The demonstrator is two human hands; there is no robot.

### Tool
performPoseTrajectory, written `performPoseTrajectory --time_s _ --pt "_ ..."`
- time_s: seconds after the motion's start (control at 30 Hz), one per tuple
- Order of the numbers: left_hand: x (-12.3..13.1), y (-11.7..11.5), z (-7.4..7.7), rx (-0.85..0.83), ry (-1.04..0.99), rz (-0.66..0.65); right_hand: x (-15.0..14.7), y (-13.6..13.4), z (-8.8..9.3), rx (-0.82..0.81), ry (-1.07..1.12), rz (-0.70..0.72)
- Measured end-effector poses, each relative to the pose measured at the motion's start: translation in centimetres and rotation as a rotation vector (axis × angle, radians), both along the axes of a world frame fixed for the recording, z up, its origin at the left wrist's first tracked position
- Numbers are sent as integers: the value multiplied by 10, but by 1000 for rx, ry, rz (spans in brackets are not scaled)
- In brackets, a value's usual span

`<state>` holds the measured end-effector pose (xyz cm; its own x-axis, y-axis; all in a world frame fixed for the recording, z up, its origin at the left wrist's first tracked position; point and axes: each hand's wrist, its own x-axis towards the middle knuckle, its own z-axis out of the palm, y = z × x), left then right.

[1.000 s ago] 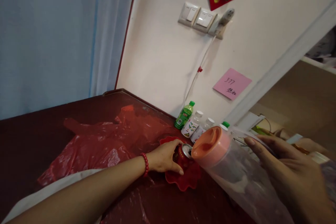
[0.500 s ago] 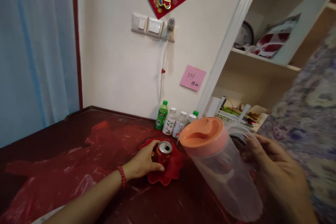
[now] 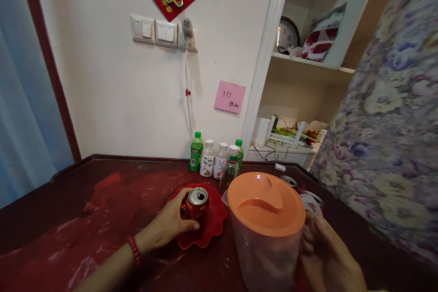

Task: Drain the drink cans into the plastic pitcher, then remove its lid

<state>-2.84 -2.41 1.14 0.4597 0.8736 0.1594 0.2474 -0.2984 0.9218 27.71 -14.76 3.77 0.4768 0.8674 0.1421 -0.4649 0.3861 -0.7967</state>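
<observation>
My left hand [image 3: 167, 221] is wrapped round a red drink can [image 3: 197, 207] with its silver top opened. The can stands upright over a red scalloped plate [image 3: 215, 223]. On the right, my right hand [image 3: 323, 246] grips the handle side of a translucent plastic pitcher [image 3: 267, 255]. An orange lid [image 3: 267, 205] covers the pitcher, which is nearly upright. The handle is mostly hidden behind the pitcher and my fingers. Whether the pitcher's base touches the table cannot be seen.
Several bottles [image 3: 207, 159] with green or white caps line the wall behind the plate. A red plastic sheet [image 3: 112, 219] covers the left of the dark table. Cans [image 3: 289, 181] lie behind the pitcher. A floral curtain [image 3: 383, 146] hangs at right.
The pitcher has gone from tilted to nearly upright and moved left with my right hand. My left hand still holds the can at the plate. The view has swung right.
</observation>
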Motion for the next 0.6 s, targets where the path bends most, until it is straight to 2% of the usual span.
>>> performPoseTrajectory --time_s 0.1,0.23,0.43,0.5,0.6 --pt "1 -1 4 -23 13 -22 11 3 -25 7 -12 45" --pt "1 -2 9 -17 20 -56 22 5 -51 -81 -46 -13" --pt "-4 -1 12 -75 -2 -24 23 6 -61 -72 41 28" --pt "-7 2 17 -78 4 31 22 8 -63 -57 77 34" --pt "-13 8 27 7 -3 186 22 13 -68 -43 136 -2"
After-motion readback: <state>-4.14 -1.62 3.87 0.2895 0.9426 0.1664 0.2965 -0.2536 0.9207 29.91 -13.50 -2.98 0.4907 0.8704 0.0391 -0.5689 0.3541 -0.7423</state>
